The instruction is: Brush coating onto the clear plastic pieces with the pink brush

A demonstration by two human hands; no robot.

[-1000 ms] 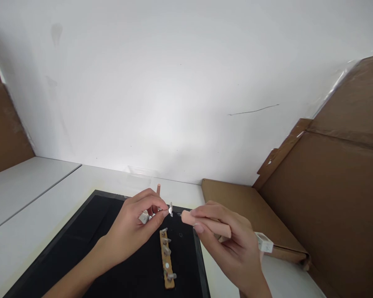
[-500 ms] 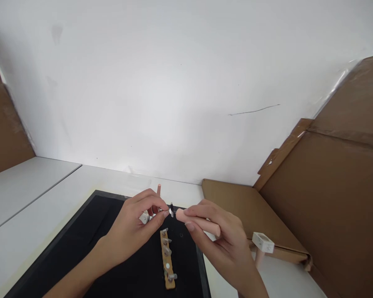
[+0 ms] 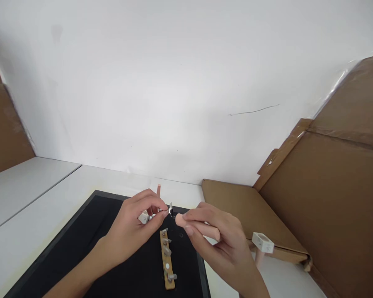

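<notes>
My left hand (image 3: 139, 219) is closed, thumb and forefinger pinching a small shiny metal piece (image 3: 170, 211) with a dark patch. Its exact kind is too small to make out. My right hand (image 3: 220, 236) wraps round a thick pink cylindrical handle (image 3: 202, 228), whose blunt end points at the metal piece. A thin tip seems to reach from that end towards the piece; whether it touches, I cannot tell. Below the hands, a narrow yellowish strip (image 3: 169, 284) bearing several clear upright pegs lies on a black mat (image 3: 127, 273). A white block (image 3: 144, 217) shows partly behind my left fingers.
A slim pink rod (image 3: 158, 189) stands up behind my left hand. To the right, a white square block (image 3: 262, 242) tops another pink rod, beside a flat cardboard box (image 3: 233, 198). Cardboard panels (image 3: 348, 174) flank the white table, and a white wall (image 3: 174, 103) rises behind it.
The metal piece has turned a little in my left fingers. My right hand and the pink handle have shifted slightly downward, with the handle's front end a bit lower.
</notes>
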